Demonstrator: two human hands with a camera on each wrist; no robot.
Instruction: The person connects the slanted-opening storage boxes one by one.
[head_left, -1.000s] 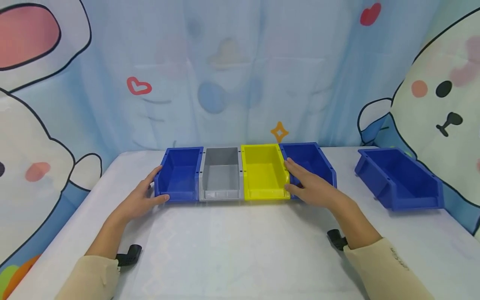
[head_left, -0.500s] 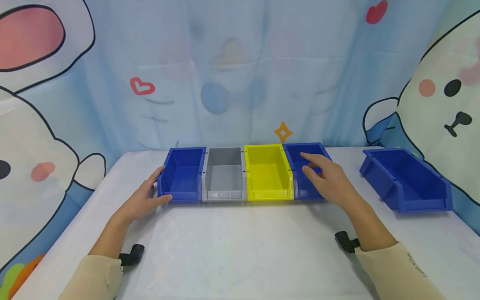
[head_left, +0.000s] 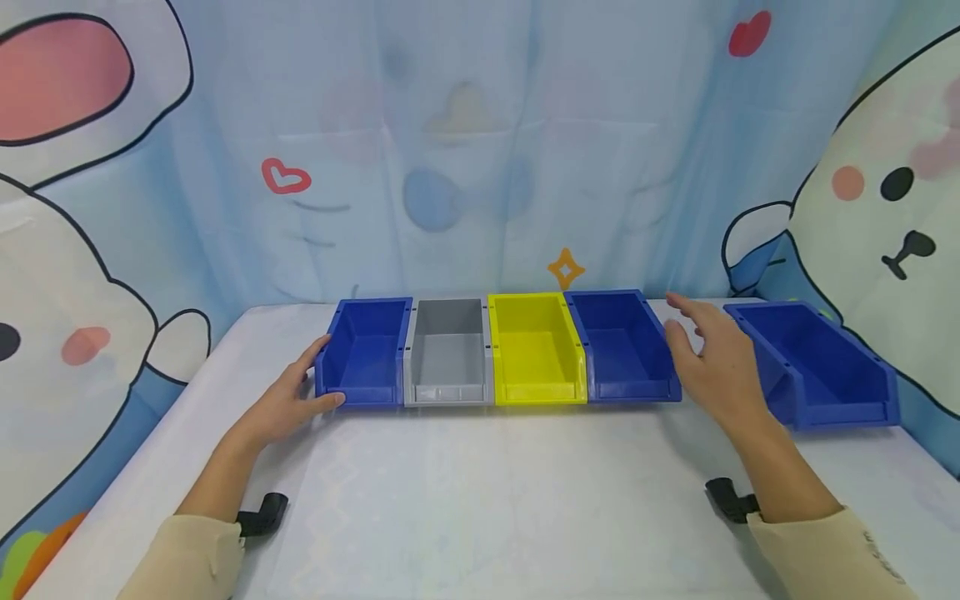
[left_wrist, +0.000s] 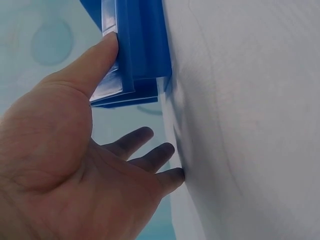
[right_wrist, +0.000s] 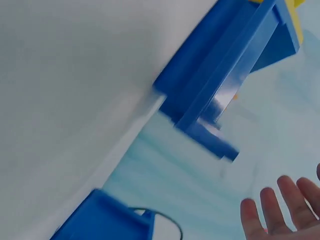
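Four plastic bins stand side by side in a row: a left blue bin (head_left: 367, 350), a grey bin (head_left: 450, 350), a yellow bin (head_left: 536, 346) and a right blue bin (head_left: 622, 350). My left hand (head_left: 281, 404) rests against the left blue bin's outer side, its thumb on the front corner in the left wrist view. Between the row and a separate blue bin (head_left: 843, 412), my right hand (head_left: 716, 367) hovers with fingers extended, holding nothing. In the right wrist view, its fingers (right_wrist: 295, 200) are apart from the row's blue bin (right_wrist: 215, 85).
A white cloth covers the table (head_left: 480, 500). Behind it hangs a light blue curtain (head_left: 480, 167) printed with cartoon figures. Both wrists carry small black camera mounts (head_left: 262, 514).
My right hand has moved right, off the yellow bin, across the right blue bin and past its outer side. The left hand stays at the left blue bin.
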